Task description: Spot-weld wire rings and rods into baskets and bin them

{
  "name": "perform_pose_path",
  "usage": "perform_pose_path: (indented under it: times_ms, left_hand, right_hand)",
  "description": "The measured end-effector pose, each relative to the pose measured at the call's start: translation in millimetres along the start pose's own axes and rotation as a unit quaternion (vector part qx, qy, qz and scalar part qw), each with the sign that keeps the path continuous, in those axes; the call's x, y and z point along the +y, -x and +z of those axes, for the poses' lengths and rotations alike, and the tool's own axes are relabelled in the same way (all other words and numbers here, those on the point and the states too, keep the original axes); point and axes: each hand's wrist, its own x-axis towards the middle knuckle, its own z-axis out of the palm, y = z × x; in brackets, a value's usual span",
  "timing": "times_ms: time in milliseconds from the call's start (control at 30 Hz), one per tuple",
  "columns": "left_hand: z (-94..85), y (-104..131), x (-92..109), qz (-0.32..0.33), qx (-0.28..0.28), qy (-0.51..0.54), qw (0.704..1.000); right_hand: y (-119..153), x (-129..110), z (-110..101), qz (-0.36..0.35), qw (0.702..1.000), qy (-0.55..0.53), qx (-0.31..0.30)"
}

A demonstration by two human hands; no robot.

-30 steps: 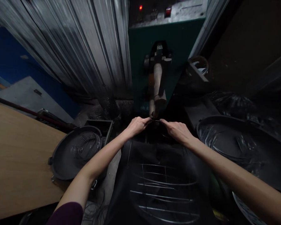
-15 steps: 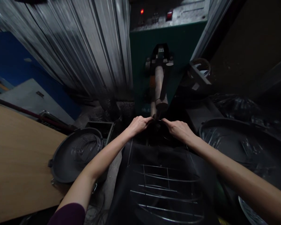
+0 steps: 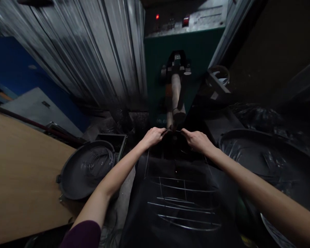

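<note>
While left fingers [image 3: 163, 130] pinch the wire [image 3: 178, 131], right fingers [image 3: 185, 131] — closed — do too.

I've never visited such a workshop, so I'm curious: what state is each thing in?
Left hand: pinching thin wire
Right hand: pinching it too
Wire frame: below the hands
Red light: lit
Red switch: position unclear
Left pan: holding wire loops
Right pan: partly filled, contents blurred

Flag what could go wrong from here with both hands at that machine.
The bare left hand and right hand pinch a thin wire close to the metal rods of the machine; a slip could bring either hand against them.

A tiny bright speck, possibly a spark, shows below the hands; one like it might burn.
</note>
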Motion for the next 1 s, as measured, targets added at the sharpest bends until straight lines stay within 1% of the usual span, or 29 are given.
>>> perform_pose_path:
  times_ms: [100, 233, 400, 533, 633, 733, 833, 900, 1000]
  left_hand:
    - [3.0, -1, -1, 0.001, -0.002, -0.009, 1.000]
    - [5.7, -1, -3, 0.000, -0.003, -0.011, 1.000]
    - [7.5, -3, 4, -0.005, 0.004, -0.010, 1.000]
    - [5.1, -4, 6, -0.014, -0.002, 0.013, 1.000]
    - [1.1, -2, 4, -0.017, -0.013, 0.040, 0.999]
    - [-1.2, 1, 2, -0.020, -0.024, 0.042, 0.999]
    - [-0.2, 4, 1, -0.027, -0.014, 0.036, 0.999]
    - [0.5, 7, 0, -0.032, -0.008, 0.036, 0.999]
    - [-1.1, 11, -4, -0.042, -0.001, 0.038, 0.998]
  right_hand:
    - [-1, 0, 2, 0.005, 1.000, -0.001, -0.004]
    - [-1, 0, 0, 0.006, 1.000, -0.005, -0.003]
    - [1, 3, 0, 0.015, 1.000, 0.006, -0.005]
    - [2, 4, 1, 0.019, 1.000, 0.009, -0.002]
    - [2, 5, -1, 0.028, 1.000, -0.008, -0.005]
    - [6, 10, -2, 0.032, 0.998, -0.058, -0.012]
    - [12, 17, -1, 0.033, 0.993, -0.107, -0.028]
    - [14, 17, -1, 0.046, 0.993, -0.107, -0.027]
    - [12, 10, -1, 0.052, 0.995, -0.089, -0.015]
